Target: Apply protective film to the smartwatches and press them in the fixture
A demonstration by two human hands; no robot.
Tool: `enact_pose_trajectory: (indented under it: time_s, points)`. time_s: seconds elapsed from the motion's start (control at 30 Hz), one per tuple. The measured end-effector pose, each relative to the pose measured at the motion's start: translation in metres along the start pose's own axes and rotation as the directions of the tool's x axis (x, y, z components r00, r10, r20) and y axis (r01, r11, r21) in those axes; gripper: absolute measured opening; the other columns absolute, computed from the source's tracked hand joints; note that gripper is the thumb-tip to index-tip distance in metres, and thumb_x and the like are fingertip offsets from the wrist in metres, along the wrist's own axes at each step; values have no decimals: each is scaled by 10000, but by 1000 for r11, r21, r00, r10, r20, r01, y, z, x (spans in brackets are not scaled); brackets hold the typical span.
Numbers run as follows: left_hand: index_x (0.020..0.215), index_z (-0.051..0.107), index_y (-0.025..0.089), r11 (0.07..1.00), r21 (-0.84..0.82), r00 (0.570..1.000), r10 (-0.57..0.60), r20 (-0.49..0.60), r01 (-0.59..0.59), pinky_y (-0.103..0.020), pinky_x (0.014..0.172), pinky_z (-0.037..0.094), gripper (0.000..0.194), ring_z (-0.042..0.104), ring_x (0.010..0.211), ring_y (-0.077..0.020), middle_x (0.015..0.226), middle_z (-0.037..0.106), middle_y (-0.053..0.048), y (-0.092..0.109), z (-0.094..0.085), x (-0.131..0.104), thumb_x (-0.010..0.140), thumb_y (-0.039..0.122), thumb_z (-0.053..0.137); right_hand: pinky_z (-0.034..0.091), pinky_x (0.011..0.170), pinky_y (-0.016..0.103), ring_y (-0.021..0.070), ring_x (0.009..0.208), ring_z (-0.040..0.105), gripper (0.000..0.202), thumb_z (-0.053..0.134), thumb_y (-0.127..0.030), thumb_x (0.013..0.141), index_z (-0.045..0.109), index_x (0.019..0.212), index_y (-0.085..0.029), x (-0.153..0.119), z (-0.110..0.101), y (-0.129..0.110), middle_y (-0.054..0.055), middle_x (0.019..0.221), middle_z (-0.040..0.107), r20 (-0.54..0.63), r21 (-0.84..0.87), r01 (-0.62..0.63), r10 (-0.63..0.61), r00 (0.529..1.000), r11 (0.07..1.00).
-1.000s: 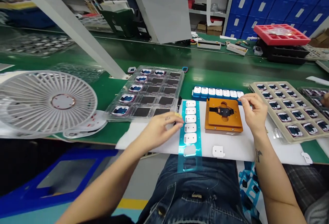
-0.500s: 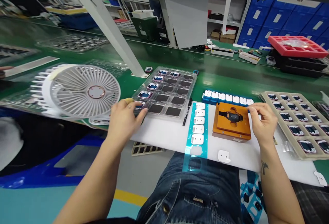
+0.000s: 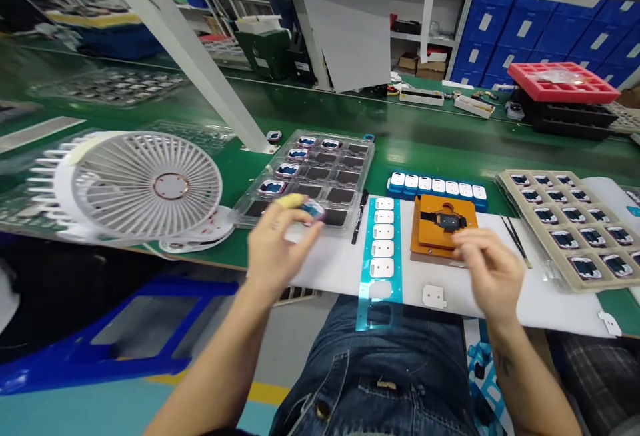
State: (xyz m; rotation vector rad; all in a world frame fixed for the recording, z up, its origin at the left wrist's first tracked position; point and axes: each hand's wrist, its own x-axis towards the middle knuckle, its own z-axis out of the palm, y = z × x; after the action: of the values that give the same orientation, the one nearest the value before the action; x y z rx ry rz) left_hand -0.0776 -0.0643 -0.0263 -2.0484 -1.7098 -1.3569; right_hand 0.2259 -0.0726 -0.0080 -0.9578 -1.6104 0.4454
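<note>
My left hand (image 3: pixel 280 243), with a yellow cover on one finger, pinches a small rounded-square watch-case part (image 3: pixel 314 209) over the front of the clear plastic tray (image 3: pixel 350 194). Similar parts sit in some of this tray's pockets; others show only dark bottoms. An orange fixture block (image 3: pixel 425 226) holds a black piece (image 3: pixel 450 223) in its recess. At the block's right front edge is my right hand (image 3: pixel 487 266), fingers curled together; whether anything lies between them is hidden. A blue film strip (image 3: pixel 367 269) with white adhesive pads lies between my hands.
A white fan (image 3: pixel 150 186) stands at left. Black tweezers (image 3: pixel 515 239) lie beside a beige tray (image 3: pixel 550 249) of similar parts on the right. A black pen (image 3: pixel 359 219), a row of white-topped blue pieces (image 3: pixel 437 188) and a loose white piece (image 3: pixel 433 296) are nearby.
My left hand has lifted a watch-case part from the tray's front left pocket and moved right. My right hand has shifted left and down, in front of the orange block's edge. The view has turned slightly.
</note>
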Motion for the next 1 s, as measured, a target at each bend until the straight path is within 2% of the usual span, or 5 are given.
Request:
enact_pose_trajectory:
  time_s: [0.2,0.43,0.6,0.73,1.0]
  points:
    - [866,609,167,881,-375,927,356,121,-289,-317,815,556,50,611,1011,-209,1083,578,-116,90,26,-35,828,137,621,519,542,191,90,620,600,279,603,-258,846,546,1115,-207,-50,44,-30,9,826,637,305,272,-498,417,856,823]
    - [1057,627,180,752,-609,890,426,161,-250,-286,818,565,224,647,987,-184,1073,642,-114,85,26,-30,842,121,607,368,320,146,56,359,435,258,593,-419,840,595,817,-162,-38,32,-19,-54,516,508,446,292,-676,529,722,677]
    - [940,681,186,735,-656,913,369,173,-172,-222,626,543,111,655,696,-135,789,700,-43,86,27,-28,836,173,644,554,638,268,152,763,638,271,489,-386,932,672,992,-195,-45,24,-22,67,902,653,235,148,-219,181,955,965]
    - [915,716,173,712,-669,889,145,435,211,-203,505,484,174,578,535,-108,661,679,-11,96,29,-35,803,304,690,555,795,307,183,962,632,270,569,-265,898,614,1163,-241,-50,14,-28,86,1069,632,245,3,167,-162,956,986]
    - [1136,648,201,651,-644,882,-85,463,400,-228,665,548,363,647,701,-122,874,710,-39,73,41,-41,777,239,683,549,610,294,181,755,640,139,561,-252,883,634,990,-202,-64,-57,18,70,912,658,55,-451,-210,261,964,868]
